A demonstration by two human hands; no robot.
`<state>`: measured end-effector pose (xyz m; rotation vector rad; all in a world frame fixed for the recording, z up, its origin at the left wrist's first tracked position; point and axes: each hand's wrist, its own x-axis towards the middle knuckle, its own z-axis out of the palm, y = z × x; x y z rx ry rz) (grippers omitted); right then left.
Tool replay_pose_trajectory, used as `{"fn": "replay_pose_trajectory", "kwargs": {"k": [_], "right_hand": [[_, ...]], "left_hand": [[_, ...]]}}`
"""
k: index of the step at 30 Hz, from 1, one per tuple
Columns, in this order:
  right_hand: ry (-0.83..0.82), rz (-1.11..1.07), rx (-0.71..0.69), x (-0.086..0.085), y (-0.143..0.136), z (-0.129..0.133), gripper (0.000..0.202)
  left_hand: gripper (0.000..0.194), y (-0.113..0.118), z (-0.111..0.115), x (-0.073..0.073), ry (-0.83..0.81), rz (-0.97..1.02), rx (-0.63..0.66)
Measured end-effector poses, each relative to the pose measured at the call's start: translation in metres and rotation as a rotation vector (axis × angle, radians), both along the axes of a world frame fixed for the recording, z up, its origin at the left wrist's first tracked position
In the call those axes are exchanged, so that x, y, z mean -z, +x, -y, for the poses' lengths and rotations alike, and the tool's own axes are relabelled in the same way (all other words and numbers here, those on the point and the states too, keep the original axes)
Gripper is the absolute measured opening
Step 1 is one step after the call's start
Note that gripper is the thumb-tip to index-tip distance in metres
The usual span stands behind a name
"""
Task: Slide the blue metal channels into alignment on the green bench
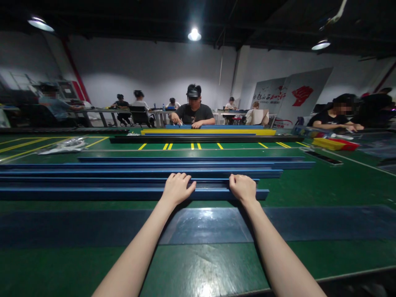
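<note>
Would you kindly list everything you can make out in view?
Blue channels: several, blue, at the hands and beyond
Flat strip: one, grey-blue, nearest the wearer
Table: one, green, underneath
Tape lines: several, yellow, on table
Yellow strip: one, yellow, far side
Black strip: one, black, beside it
Plastic wrapping: count unclear, whitish, left
Flat slab: one, dark, right
Trays: two, yellow and red, farther right
Co-workers: several, mostly dark-clothed, opposite and background
Lamps: three, white, overhead
Panels: apparently two, pale, right background
Left hand: one, bare, on nearest channel
Right hand: one, bare, likewise
</note>
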<state>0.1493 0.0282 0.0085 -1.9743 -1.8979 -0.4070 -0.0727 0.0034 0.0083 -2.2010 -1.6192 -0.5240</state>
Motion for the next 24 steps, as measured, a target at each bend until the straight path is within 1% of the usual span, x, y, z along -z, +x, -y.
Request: {"fn": "replay_pose_trajectory", "kwargs": {"k": [3,6,11,15,20,24], "right_hand": [[-0.043,-0.017,0.015,-0.005,-0.001,0.001,0.049],[-0.105,-0.026,0.011,-0.01,-0.002,0.001,0.051],[-0.154,-0.017,-0.051,-0.011,-0.001,-0.003,0.049],[-0.209,-0.013,-0.039,-0.009,0.0,-0.007,0.043],[-0.24,0.056,-0.077,-0.008,0.001,-0.014,0.044],[-0.261,0.118,-0.14,-0.007,0.002,-0.02,0.044]], "left_hand": [[0.039,0.012,0.001,0.001,-0.038,-0.015,0.047],[0.041,0.018,0.001,0.002,-0.084,-0.033,0.069],[0.041,0.023,-0.002,-0.001,-0.181,-0.07,0.016],[0.038,0.028,-0.007,-0.005,-0.265,-0.102,-0.005],[0.036,0.032,-0.012,-0.008,-0.295,-0.12,-0.017],[0.033,0.032,-0.015,-0.006,-0.28,-0.12,-0.014]]}}
